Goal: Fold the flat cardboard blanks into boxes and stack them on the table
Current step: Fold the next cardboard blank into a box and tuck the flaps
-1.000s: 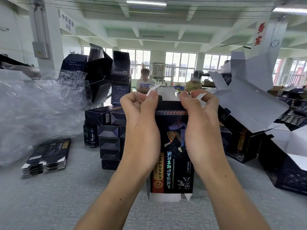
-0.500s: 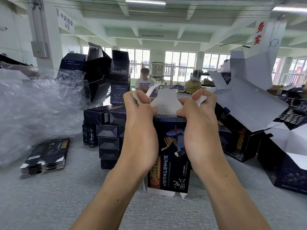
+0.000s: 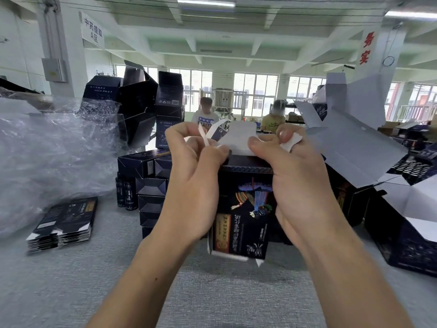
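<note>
A tall dark cardboard box printed with a coloured figure and gold lettering [image 3: 243,214] stands upright between the two hands, in the middle of the view over the grey felt-covered table [image 3: 71,280]; whether its lower end touches the cloth cannot be told. The left hand [image 3: 194,185] grips the box's upper left corner with curled fingers, thumb and forefinger pinching the narrow white side flap [image 3: 214,132], which sticks up and bends outward. The right hand [image 3: 300,185] grips the upper right corner the same way, its fingers curled round the other white side flap [image 3: 292,142], which is creased under the forefinger. Between the two thumbs the broad white top flap [image 3: 238,140] stands up. At the box's bottom end small white flap edges hang loose. Just behind the left hand sits a stack of folded dark boxes [image 3: 151,197], with two small dark bottles [image 3: 126,195] standing beside it. Further left a low pile of flat dark cardboard blanks [image 3: 63,223] lies on the table, at the foot of a heap of crumpled clear plastic wrap [image 3: 47,157]. To the right stand large open dark cartons with white insides [image 3: 354,147]. Two people [image 3: 205,114] work at a far table.
</note>
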